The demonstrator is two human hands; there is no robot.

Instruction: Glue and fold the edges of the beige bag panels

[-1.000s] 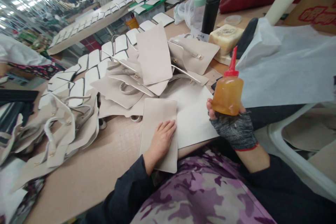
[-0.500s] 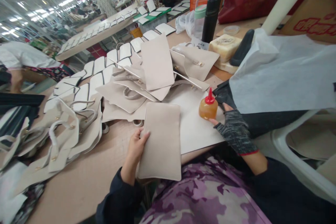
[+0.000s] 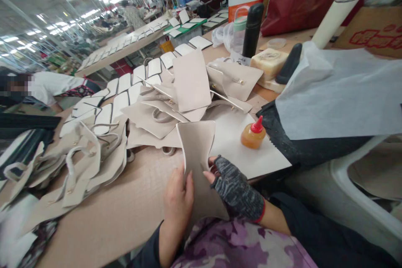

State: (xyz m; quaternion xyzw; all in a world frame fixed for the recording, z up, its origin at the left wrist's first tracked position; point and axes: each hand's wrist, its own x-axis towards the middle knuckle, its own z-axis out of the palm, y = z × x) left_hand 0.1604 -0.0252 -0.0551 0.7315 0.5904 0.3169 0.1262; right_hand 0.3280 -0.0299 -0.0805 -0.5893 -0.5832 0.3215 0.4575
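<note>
A beige leather-like panel [image 3: 198, 146] is curved lengthwise between my hands, close to my lap. My left hand [image 3: 178, 194], bare, grips its left edge with the thumb on the near face. At the right edge my right hand [image 3: 234, 186], in a grey fingerless glove, closes on the panel with thumb and fingers. Beyond the right hand, a squeeze bottle [image 3: 253, 135] with a red nozzle and amber liquid stands on a pale sheet [image 3: 266, 161]. Behind the panel lies a pile of beige bag pieces [image 3: 192, 81] with handles.
More beige bag pieces with handles [image 3: 84, 155] lie on the table's left side. Rows of white dark-edged pieces [image 3: 121, 102] run behind. A black bottle [image 3: 252, 29], yellow block [image 3: 269, 59] and white cloth [image 3: 339, 92] are at the right. Another person [image 3: 53, 86] bends at the left.
My right hand has left the squeeze bottle and taken the panel's right edge. The bottle now stands on the sheet. The panel has gone from flat to curved.
</note>
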